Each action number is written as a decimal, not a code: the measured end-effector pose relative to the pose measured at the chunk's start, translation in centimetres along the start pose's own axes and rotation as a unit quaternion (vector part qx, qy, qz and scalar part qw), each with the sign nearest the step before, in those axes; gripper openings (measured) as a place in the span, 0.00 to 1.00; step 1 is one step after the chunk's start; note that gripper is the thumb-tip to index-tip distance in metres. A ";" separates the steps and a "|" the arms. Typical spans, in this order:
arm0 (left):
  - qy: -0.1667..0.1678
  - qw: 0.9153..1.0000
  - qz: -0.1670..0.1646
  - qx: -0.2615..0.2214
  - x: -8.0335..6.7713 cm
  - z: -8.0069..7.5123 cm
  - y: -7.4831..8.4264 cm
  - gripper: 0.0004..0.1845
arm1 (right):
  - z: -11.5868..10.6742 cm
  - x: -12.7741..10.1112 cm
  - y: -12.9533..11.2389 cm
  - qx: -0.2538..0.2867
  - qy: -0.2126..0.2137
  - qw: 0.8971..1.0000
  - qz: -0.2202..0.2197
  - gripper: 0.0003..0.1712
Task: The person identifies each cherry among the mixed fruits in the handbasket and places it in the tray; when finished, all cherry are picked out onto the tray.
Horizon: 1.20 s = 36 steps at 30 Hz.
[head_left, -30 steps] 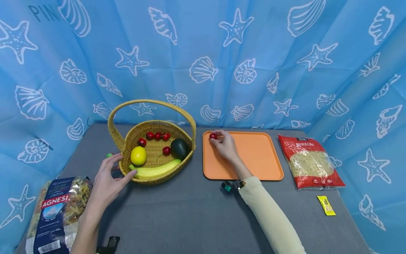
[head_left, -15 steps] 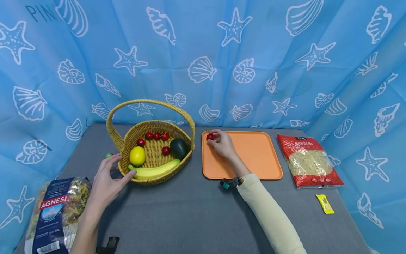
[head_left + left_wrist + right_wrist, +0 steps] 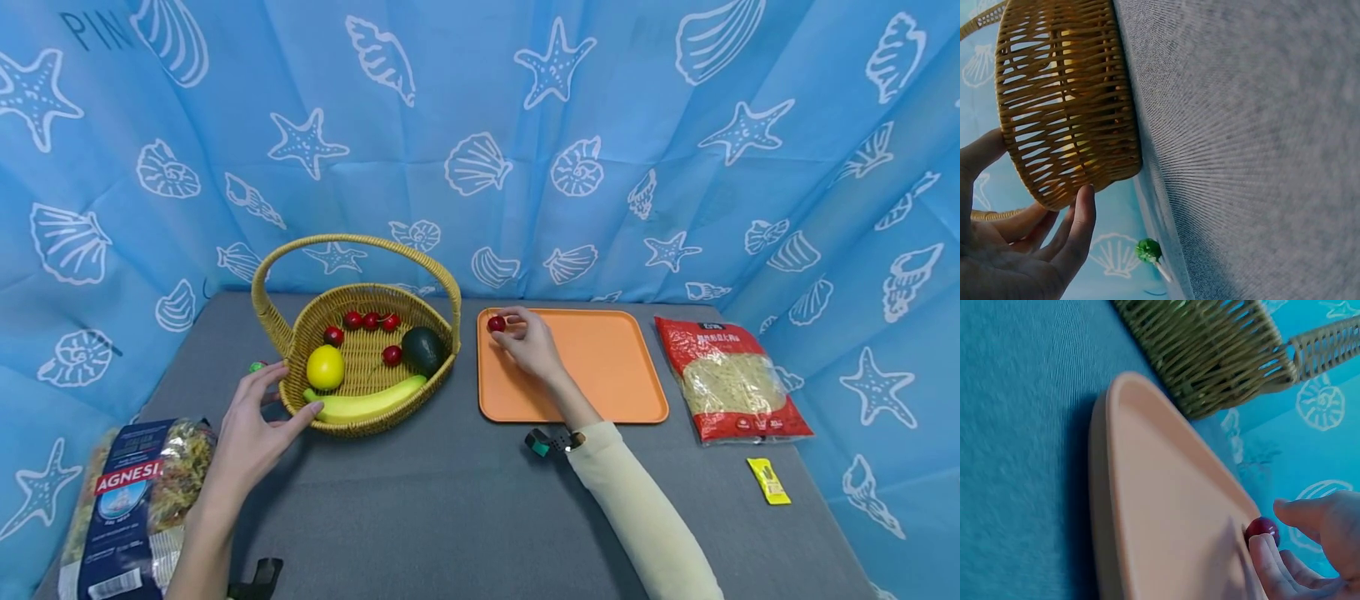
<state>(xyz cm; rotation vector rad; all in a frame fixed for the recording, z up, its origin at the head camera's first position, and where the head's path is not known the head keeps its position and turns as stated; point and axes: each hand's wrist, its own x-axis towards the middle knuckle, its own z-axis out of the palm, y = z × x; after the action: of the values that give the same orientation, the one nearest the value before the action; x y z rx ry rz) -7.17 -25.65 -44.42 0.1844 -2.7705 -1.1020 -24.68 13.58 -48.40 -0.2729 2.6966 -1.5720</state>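
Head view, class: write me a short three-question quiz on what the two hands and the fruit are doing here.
1. True or false: the right hand pinches a cherry at the far left corner of the orange tray.
2. What does the left hand touch? A) the pasta bag B) the wicker basket C) the avocado
3. Fill in: the long fruit lying along the basket's near rim is a ______.

Key: 1 true; 2 B; 3 banana.
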 end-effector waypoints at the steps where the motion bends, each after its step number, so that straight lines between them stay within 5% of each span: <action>1: -0.001 1.000 -0.001 0.000 0.0 0.0 0.0 0.44 | -0.1 -0.2 -0.1 0.005 -0.002 1.000 0.001 0.24; 15: -0.009 1.000 -0.005 -0.016 0.0 0.0 -0.1 0.43 | -2.2 -6.3 -5.9 0.121 -0.034 0.988 -0.095 0.18; 21: -0.006 1.000 -0.002 -0.015 0.1 0.0 0.0 0.43 | -1.9 -8.6 -9.0 0.148 -0.091 0.977 -0.122 0.17; 29: -0.010 1.000 -0.009 -0.014 0.1 0.0 0.3 0.44 | 1.8 -7.7 -11.6 0.184 -0.170 0.959 -0.131 0.15; 36: -0.017 1.000 -0.017 -0.014 0.1 -0.1 0.5 0.44 | 7.0 -4.7 -12.5 0.136 -0.190 0.964 -0.129 0.17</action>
<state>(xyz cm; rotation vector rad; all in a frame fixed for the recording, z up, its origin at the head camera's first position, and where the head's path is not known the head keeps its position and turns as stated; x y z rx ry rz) -7.25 -25.39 -44.02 0.2105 -2.7910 -1.1615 -17.58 2.26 -41.48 -0.8499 2.1951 -1.7127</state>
